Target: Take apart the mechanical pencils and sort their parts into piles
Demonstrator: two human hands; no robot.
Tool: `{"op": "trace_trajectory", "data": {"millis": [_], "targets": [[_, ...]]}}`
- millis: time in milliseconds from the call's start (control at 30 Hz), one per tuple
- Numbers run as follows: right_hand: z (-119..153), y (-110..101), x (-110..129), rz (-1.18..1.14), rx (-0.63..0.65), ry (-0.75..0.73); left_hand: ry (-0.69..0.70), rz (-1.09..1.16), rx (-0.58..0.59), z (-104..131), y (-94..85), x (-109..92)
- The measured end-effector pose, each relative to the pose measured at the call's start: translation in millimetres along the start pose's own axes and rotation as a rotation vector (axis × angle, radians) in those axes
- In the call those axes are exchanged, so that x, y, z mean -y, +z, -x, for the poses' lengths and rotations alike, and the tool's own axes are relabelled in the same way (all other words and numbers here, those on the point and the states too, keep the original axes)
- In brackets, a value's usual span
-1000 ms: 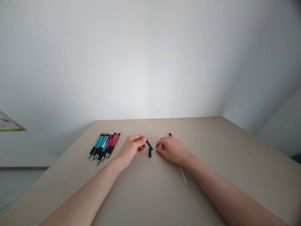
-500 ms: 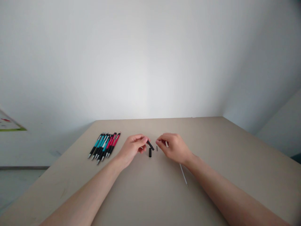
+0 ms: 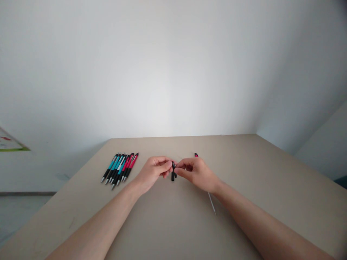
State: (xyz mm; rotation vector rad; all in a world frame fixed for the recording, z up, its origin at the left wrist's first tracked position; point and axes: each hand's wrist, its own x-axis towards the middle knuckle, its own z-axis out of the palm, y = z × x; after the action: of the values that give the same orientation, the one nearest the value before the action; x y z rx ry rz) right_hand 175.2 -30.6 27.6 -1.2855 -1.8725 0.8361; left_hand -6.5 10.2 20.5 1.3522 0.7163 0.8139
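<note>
My left hand (image 3: 155,171) pinches a slim black pen part (image 3: 174,165) between thumb and fingertips. Right beside it is my right hand (image 3: 196,173), its thumb and forefinger pressed together at the black part; whatever lies between those fingertips is too small to make out. Under the fingertips, a short black rubber pen grip (image 3: 172,176) rests on the table. A white pen refill (image 3: 212,205) sticks out below my right wrist, its upper end hidden. Behind my right hand shows the end of a red and black pen piece (image 3: 196,155), the rest covered.
Several click pens (image 3: 119,169) in turquoise, white and red with black grips lie in a slanted row on the left of the beige table (image 3: 173,224). A pale wall (image 3: 173,72) rises at the table's back edge.
My right hand has moved left, its fingertips now meeting the black part in my left hand. That part has turned more upright. The red pen piece behind my right hand has come into view.
</note>
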Motion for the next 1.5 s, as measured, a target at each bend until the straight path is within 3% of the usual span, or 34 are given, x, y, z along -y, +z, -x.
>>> {"op": "trace_trajectory", "data": {"millis": [233,467,600,1067,1167,1300,1400,1500], "targets": [[-0.3,1.2,1.7,-0.106,0.031,0.037,-0.007,-0.031,0.007,1.1,0.5,0.3],[3.2,-1.3,1.8,0.135,-0.087,-0.127,-0.025,0.016,-0.015,-0.7,0.4,-2.0],[4.6,-3.1,2.2,0.253,-0.087,-0.203,-0.037,0.038,-0.025,-1.3,2.1,-3.8],[6.2,-5.7,5.7,0.33,-0.071,-0.254,-0.102,0.092,0.042,0.0,1.7,-3.4],[6.4,-6.2,5.4,0.333,-0.088,-0.257,-0.07,-0.032,0.031,-1.4,-0.3,0.9],[4.5,-10.0,1.4,0.347,-0.167,-0.223,0.093,-0.536,-0.055,-1.2,-0.5,3.5],[2.3,-14.1,-3.3,0.36,-0.341,-0.115,0.202,-0.846,-0.028,1.2,-0.1,3.8],[2.2,-17.4,-9.7,0.36,-0.566,0.004,0.229,-0.928,0.003,2.4,-2.1,5.5]]}}
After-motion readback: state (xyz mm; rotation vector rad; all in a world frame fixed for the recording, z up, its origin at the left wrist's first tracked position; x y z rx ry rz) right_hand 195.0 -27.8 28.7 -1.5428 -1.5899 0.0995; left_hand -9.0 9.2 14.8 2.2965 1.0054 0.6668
